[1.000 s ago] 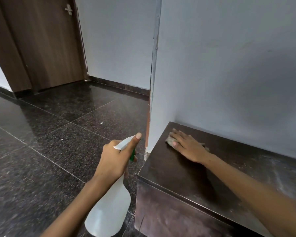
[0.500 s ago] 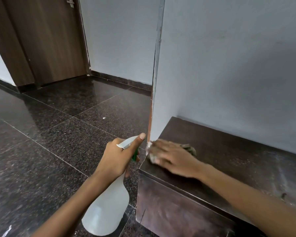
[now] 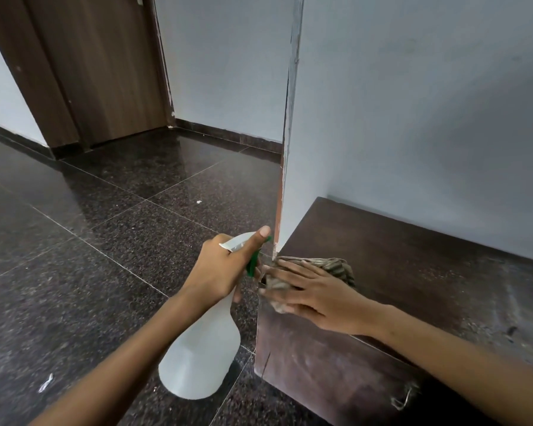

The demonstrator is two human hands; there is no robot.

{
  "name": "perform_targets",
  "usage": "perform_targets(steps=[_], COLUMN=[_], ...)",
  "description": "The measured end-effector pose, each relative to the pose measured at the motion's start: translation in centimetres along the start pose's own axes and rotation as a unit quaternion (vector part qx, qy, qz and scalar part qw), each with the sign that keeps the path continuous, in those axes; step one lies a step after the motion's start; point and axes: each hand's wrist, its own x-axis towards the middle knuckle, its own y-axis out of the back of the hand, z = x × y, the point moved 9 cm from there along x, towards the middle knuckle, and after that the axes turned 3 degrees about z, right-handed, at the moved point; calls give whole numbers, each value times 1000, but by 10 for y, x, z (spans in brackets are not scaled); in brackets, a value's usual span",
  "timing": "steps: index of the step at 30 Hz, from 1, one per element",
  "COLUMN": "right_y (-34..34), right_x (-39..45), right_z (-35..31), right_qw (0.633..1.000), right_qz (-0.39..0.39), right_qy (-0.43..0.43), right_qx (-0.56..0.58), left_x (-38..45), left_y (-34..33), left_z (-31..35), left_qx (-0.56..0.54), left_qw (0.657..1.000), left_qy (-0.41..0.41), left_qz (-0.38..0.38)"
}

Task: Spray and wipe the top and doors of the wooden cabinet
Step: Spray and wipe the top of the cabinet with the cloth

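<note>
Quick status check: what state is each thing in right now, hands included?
Left hand: grips the spray bottle's neck, off the cabinet.
Spray bottle: held tilted above the floor.
Right hand: flat, pressing the cloth.
Cloth: bunched at the cabinet top's front left corner.
Cabinet top: dusty, streaked.
Room door: closed.

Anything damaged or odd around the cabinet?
Yes. The cabinet front has a dark crack near its lower left corner, the wall corner paint is chipped along the edge, and white scraps lie on the floor.

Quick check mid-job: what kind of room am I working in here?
Probably a hallway or entry area of a home: polished dark granite floor, a closed wooden door set in plain painted walls, and a low wooden cabinet against the wall.
</note>
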Motion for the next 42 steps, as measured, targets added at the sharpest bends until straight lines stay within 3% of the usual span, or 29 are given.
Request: perform_targets(steps=[2,7,14,19,24,27,30,34,38,42], right_y=[6,19,3,-3,1,11,21,30,13,2], right_x=[-27,-77,-10,22,-42,-97,-121,-102,-42,13], right_z=[13,69,9,72,178,198,179,128,73,98], right_qw=[1000,984,997,985,908,862,889,954,986,975], right_qz=[-8,-32,-7,-30,-11,-16,-47,6,14,-11], right_qy=[-15,-165,-79,-163,-388,-466,-434,-293,-168,-223], right_qx=[25,53,7,54,157,199,138,63,14,17], left_x=[-1,-2,5,12,14,15,18,25,30,34], left_y=[0,-6,-18,-26,-35,-46,-53,-55,-53,-48], left_z=[-3,-8,-2,6,16,22,26,29,29,28], left_qx=[-3,1,-8,-4,-8,-8,-15,-25,2,11], left_qw=[1000,1000,1000,1000,1000,1000,999,999,999,999], left_qy=[9,14,2,3,-4,-17,-16,-14,-23,-23], left_qz=[2,-3,-7,-7,-15,-23,-24,-34,-34,-37])
